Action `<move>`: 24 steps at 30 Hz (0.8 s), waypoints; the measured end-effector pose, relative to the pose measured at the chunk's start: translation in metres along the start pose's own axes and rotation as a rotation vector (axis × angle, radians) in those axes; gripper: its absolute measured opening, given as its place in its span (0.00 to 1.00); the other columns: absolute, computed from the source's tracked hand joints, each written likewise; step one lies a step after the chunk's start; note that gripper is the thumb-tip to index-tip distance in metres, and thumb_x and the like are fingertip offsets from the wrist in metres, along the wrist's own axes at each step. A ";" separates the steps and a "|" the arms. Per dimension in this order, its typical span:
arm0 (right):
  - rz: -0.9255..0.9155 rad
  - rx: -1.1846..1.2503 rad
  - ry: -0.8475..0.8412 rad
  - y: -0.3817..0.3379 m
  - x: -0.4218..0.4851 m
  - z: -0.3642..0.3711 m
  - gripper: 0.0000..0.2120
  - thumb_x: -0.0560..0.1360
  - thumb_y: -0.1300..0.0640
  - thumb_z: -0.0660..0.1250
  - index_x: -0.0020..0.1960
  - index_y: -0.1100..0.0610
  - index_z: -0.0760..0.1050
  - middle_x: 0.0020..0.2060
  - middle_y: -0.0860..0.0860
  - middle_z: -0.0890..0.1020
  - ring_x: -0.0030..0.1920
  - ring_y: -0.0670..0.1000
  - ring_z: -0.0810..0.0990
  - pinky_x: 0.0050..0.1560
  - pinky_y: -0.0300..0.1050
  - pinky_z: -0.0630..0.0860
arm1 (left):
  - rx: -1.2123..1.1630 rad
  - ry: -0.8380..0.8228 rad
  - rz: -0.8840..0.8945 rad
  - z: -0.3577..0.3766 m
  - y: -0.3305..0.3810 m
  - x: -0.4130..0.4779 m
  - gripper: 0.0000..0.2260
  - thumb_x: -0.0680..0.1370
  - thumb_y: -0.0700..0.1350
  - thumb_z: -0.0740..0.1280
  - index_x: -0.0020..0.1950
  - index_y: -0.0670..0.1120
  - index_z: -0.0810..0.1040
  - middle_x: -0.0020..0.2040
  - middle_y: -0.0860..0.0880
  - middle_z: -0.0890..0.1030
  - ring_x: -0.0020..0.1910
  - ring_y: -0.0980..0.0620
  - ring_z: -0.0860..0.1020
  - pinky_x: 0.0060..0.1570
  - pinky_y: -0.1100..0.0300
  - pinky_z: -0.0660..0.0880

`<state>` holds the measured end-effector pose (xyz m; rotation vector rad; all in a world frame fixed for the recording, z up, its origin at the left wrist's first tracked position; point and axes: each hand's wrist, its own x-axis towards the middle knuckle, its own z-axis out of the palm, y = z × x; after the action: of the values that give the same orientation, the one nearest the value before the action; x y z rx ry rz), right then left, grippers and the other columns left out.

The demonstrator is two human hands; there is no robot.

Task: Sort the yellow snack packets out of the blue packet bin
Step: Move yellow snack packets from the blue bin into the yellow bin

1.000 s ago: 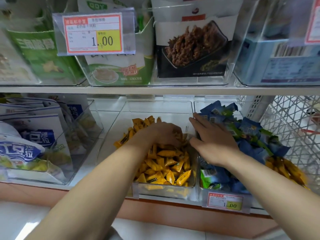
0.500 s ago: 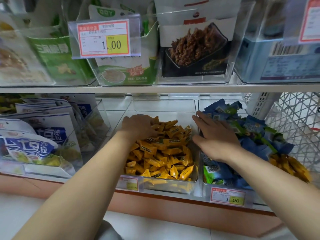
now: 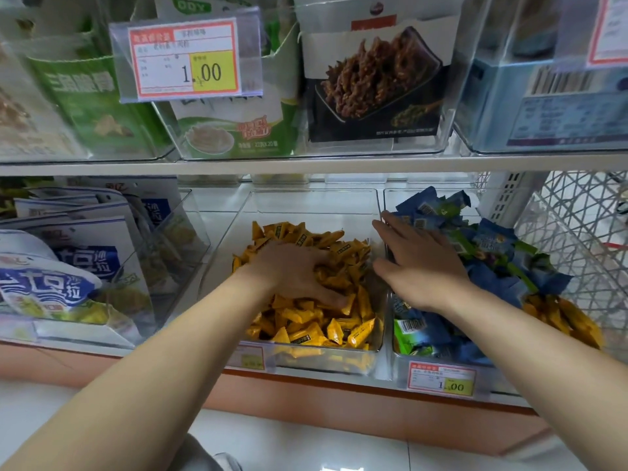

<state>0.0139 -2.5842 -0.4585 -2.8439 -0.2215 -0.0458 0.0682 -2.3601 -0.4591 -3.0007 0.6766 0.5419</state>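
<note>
Small yellow packets (image 3: 306,322) fill a clear bin (image 3: 314,193) in the middle of the lower shelf. My left hand (image 3: 292,270) lies palm down on that heap, fingers bent into it and thumb stretched apart. To the right, another clear bin (image 3: 398,363) holds a pile of blue packets (image 3: 492,243). My right hand (image 3: 421,266) rests flat on the pile's left side, fingers apart, holding nothing. More yellow packets (image 3: 564,317) lie at the right end of the blue pile.
The upper shelf (image 3: 306,164) hangs close above the bins, with a price tag (image 3: 185,57) sticking out. A bin of large white and blue bags (image 3: 68,266) stands to the left, and a white wire basket (image 3: 584,232) to the right.
My left hand slid from the back left of the yellow heap toward its middle and front. My right hand stayed on the blue packets.
</note>
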 end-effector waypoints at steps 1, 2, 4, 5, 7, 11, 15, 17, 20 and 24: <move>0.000 -0.001 0.002 0.000 0.000 0.000 0.31 0.80 0.40 0.52 0.81 0.43 0.47 0.80 0.41 0.44 0.79 0.48 0.50 0.77 0.52 0.45 | -0.020 0.008 -0.017 -0.002 -0.008 -0.002 0.48 0.54 0.85 0.57 0.72 0.69 0.61 0.72 0.56 0.73 0.70 0.47 0.71 0.68 0.46 0.65; 0.002 -0.001 0.002 0.000 0.000 0.000 0.31 0.80 0.40 0.52 0.81 0.43 0.47 0.80 0.41 0.44 0.79 0.48 0.50 0.77 0.52 0.45 | -0.062 0.005 -0.034 -0.004 -0.015 -0.004 0.46 0.54 0.85 0.59 0.71 0.71 0.61 0.72 0.57 0.73 0.69 0.47 0.72 0.68 0.47 0.67; 0.002 -0.003 0.005 -0.001 0.001 0.001 0.31 0.80 0.40 0.52 0.80 0.43 0.47 0.80 0.41 0.44 0.79 0.48 0.50 0.77 0.52 0.45 | -0.166 -0.005 -0.043 -0.007 -0.027 -0.008 0.39 0.59 0.78 0.67 0.69 0.70 0.64 0.68 0.59 0.74 0.66 0.50 0.74 0.62 0.52 0.70; 0.002 -0.005 0.006 -0.001 0.001 0.001 0.31 0.80 0.40 0.51 0.80 0.43 0.47 0.80 0.41 0.44 0.79 0.48 0.49 0.77 0.52 0.45 | -0.192 0.000 -0.038 -0.008 -0.031 -0.009 0.35 0.63 0.73 0.70 0.68 0.67 0.67 0.66 0.59 0.75 0.63 0.51 0.74 0.58 0.53 0.71; 0.003 -0.010 0.005 0.000 0.002 0.002 0.31 0.80 0.40 0.51 0.80 0.43 0.47 0.80 0.41 0.44 0.79 0.48 0.49 0.77 0.52 0.45 | -0.217 0.023 0.000 -0.006 -0.034 -0.008 0.26 0.70 0.62 0.73 0.67 0.63 0.71 0.61 0.59 0.76 0.57 0.55 0.75 0.55 0.54 0.71; 0.013 -0.013 0.005 0.000 0.003 0.002 0.31 0.80 0.39 0.51 0.80 0.42 0.47 0.80 0.41 0.45 0.80 0.50 0.50 0.77 0.53 0.44 | -0.432 0.169 0.053 0.001 -0.034 -0.008 0.15 0.74 0.47 0.73 0.58 0.61 0.77 0.49 0.59 0.77 0.44 0.57 0.76 0.44 0.57 0.72; 0.030 -0.015 -0.006 -0.002 0.004 0.003 0.31 0.80 0.39 0.52 0.80 0.42 0.47 0.80 0.41 0.44 0.80 0.50 0.49 0.77 0.54 0.44 | -0.373 0.023 -0.016 -0.003 -0.029 -0.013 0.23 0.66 0.62 0.71 0.61 0.61 0.76 0.57 0.58 0.75 0.55 0.53 0.76 0.57 0.51 0.74; 0.036 -0.017 -0.008 -0.003 0.005 0.003 0.31 0.80 0.39 0.52 0.80 0.42 0.48 0.80 0.41 0.44 0.80 0.51 0.50 0.77 0.54 0.44 | -0.363 0.002 -0.078 -0.004 -0.021 -0.012 0.33 0.63 0.79 0.61 0.54 0.57 0.80 0.51 0.60 0.77 0.52 0.55 0.76 0.58 0.50 0.73; 0.036 -0.019 -0.005 -0.003 0.006 0.004 0.31 0.80 0.39 0.52 0.80 0.42 0.48 0.80 0.42 0.45 0.80 0.51 0.50 0.78 0.55 0.45 | -0.198 0.205 -0.144 0.003 -0.004 0.000 0.33 0.71 0.78 0.52 0.27 0.50 0.72 0.24 0.57 0.71 0.28 0.56 0.73 0.45 0.50 0.71; 0.028 -0.009 -0.003 -0.002 0.005 0.004 0.31 0.80 0.39 0.53 0.80 0.42 0.48 0.80 0.42 0.45 0.80 0.51 0.50 0.77 0.54 0.44 | -0.088 0.270 -0.116 0.012 0.009 0.011 0.21 0.71 0.71 0.66 0.34 0.53 0.74 0.34 0.57 0.73 0.39 0.56 0.73 0.51 0.49 0.69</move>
<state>0.0187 -2.5803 -0.4611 -2.8553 -0.1824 -0.0364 0.0694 -2.3719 -0.4732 -3.2034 0.4945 0.1666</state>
